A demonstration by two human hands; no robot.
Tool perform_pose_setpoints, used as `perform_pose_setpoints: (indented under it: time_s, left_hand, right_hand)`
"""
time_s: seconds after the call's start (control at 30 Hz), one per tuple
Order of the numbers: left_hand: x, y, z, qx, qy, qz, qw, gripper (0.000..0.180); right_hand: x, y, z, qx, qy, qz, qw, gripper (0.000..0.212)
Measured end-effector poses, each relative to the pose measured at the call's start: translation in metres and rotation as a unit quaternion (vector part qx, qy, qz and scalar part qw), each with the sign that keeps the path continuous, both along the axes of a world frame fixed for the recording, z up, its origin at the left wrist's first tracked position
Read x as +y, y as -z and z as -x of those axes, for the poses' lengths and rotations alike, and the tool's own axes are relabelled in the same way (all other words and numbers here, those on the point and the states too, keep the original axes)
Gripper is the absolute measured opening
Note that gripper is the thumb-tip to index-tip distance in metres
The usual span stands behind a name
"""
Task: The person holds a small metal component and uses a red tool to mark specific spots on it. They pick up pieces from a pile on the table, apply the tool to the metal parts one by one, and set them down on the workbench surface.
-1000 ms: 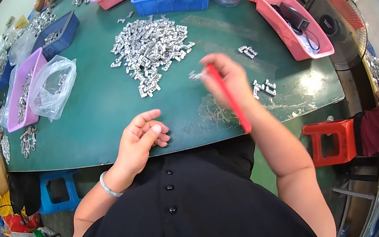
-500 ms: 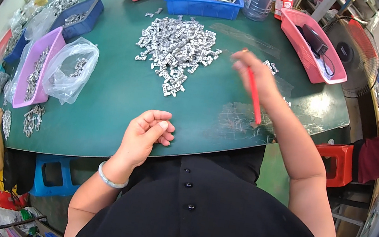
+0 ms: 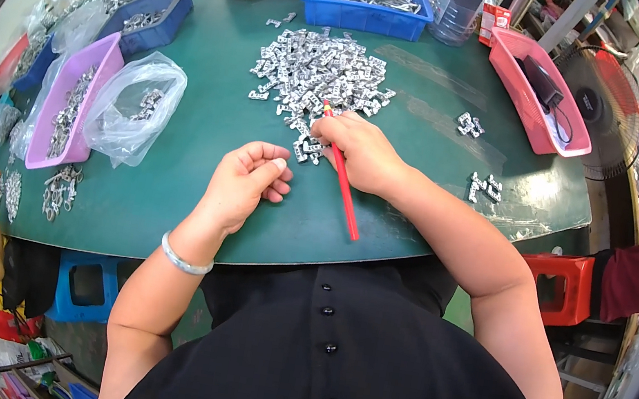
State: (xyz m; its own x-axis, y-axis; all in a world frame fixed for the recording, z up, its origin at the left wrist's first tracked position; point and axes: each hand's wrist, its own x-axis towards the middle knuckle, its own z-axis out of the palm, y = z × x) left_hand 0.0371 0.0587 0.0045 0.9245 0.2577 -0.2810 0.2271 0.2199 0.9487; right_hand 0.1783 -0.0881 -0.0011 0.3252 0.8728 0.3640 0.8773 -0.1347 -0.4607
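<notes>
My right hand (image 3: 366, 154) is closed around a slim red pen-like stick (image 3: 348, 204), whose one end with a yellowish band sticks out past the fingers. That hand is at the near right side of a heap of small silvery metal parts (image 3: 318, 67). The stick's long end slants toward the table's front edge. Left of it, my left hand (image 3: 244, 180) hovers by the near tip of the heap, fingers curled in and thumb against them. Whether anything small is inside it is hidden. Two little groups of the same parts (image 3: 470, 125) lie apart on the right.
A blue tray (image 3: 363, 18) of curved metal pieces is behind the heap, beside a large clear bottle (image 3: 455, 22). To the right are a pink basket (image 3: 527, 107) and a fan (image 3: 605, 110). A lilac tray (image 3: 44, 134) and clear plastic bag (image 3: 111, 131) are left. Other people are nearby.
My right hand has swung left from the right side of the table to the heap, with the red stick still in it. More loose parts show on the right. My left hand stays curled.
</notes>
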Motion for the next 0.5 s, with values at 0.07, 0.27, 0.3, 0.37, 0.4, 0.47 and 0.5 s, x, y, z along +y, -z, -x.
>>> perform_pose_setpoints:
  time_s: [0.07,0.27,0.3,0.37,0.4,0.47,0.5]
  left_hand:
    - [0.001,-0.001,-0.007,0.003,-0.001,-0.004,1.000,0.019]
    - [-0.001,-0.002,-0.019,0.012,-0.012,0.051,0.999,0.019]
    - [-0.003,-0.004,-0.021,0.010,-0.012,0.070,0.997,0.019]
    - [-0.006,-0.006,-0.026,-0.005,0.002,0.100,0.995,0.019]
    - [-0.007,-0.006,-0.028,-0.013,0.008,0.114,0.993,0.019]
    - [-0.007,-0.003,-0.030,-0.042,0.021,0.145,0.988,0.019]
    - [-0.007,-0.002,-0.030,-0.057,0.026,0.160,0.985,0.019]
  right_hand:
    - [0.000,0.004,-0.002,0.012,-0.006,-0.032,0.999,0.026]
    - [0.000,-0.002,-0.002,0.002,-0.044,-0.155,0.987,0.024]
    - [0.000,-0.004,-0.001,-0.005,-0.050,-0.175,0.983,0.023]
    - [-0.001,-0.007,0.002,0.007,-0.056,-0.195,0.979,0.024]
    - [-0.002,-0.009,0.003,0.013,-0.059,-0.206,0.977,0.025]
    - [-0.005,-0.013,0.005,0.021,-0.051,-0.225,0.973,0.026]
    - [-0.006,-0.015,0.005,0.026,-0.047,-0.235,0.970,0.027]
